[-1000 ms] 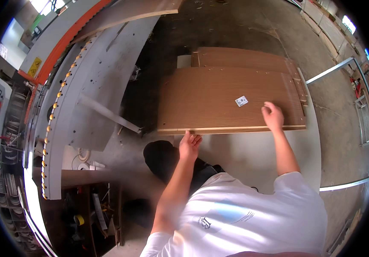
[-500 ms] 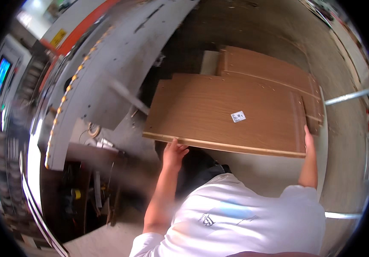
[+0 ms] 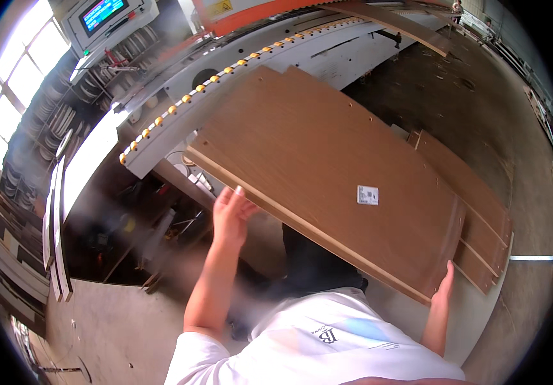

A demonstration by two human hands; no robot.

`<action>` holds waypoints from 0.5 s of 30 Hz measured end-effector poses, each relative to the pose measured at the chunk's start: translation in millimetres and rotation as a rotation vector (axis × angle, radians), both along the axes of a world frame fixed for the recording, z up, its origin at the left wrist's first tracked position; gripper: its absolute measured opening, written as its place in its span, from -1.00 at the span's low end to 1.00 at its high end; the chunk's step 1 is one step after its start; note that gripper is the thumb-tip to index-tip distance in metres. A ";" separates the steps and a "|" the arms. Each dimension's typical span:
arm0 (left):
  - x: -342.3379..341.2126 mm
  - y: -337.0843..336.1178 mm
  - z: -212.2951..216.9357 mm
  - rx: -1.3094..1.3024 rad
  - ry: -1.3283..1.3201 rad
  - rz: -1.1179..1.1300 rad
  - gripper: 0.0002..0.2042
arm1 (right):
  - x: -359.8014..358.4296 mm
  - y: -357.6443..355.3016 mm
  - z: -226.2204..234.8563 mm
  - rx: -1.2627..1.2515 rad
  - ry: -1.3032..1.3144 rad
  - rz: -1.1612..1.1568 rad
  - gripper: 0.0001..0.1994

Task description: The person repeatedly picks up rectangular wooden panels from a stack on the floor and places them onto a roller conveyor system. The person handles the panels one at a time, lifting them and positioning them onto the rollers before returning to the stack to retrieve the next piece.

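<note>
A brown wood-grain board [image 3: 302, 163] with a small white label [image 3: 367, 195] is held up in front of me, slanting from upper left down to lower right. My left hand [image 3: 230, 215] grips its near long edge towards the left end, with the thumb on the edge and the other fingers partly underneath. My right hand [image 3: 443, 287] holds the right end near the front corner, palm against the edge and some fingers hidden. Beyond the board's right end lies a stack of similar brown boards [image 3: 465, 192], partly covered by the held one.
A long grey machine [image 3: 347, 58] with a row of yellow rollers [image 3: 215, 78] runs along the far left side, close to the board's left end. A control panel [image 3: 106, 16] with a lit screen stands behind it. Another brown board [image 3: 411, 29] lies at the machine's far end.
The board's left end has swung up and away, over the machine's near edge, while its right end came down towards me. Both hands kept their hold, and the view turned left.
</note>
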State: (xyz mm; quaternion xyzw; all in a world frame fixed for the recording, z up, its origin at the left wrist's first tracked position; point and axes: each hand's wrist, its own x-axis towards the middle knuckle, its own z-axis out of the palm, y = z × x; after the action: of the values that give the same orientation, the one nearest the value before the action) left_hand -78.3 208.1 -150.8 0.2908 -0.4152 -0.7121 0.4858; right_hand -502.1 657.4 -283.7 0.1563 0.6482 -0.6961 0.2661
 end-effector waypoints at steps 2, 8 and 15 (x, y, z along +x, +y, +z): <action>18.2 -20.1 21.0 -0.064 0.050 0.074 -0.86 | 11.2 -30.6 15.2 -0.033 0.028 0.019 -0.24; 64.2 -100.9 52.6 -0.112 0.174 0.217 -0.79 | 56.0 -122.9 109.4 -0.176 0.233 0.176 -0.27; 55.4 -97.0 59.4 -0.274 0.128 0.241 -0.47 | 87.9 -155.8 155.6 -0.481 0.263 0.486 -0.52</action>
State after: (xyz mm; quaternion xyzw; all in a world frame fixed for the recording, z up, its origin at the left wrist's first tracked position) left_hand -22.9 111.1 -91.4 0.2236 -0.4386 -0.6029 0.6279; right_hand -414.1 501.7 -128.1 -0.1600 0.5127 -0.7594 0.3673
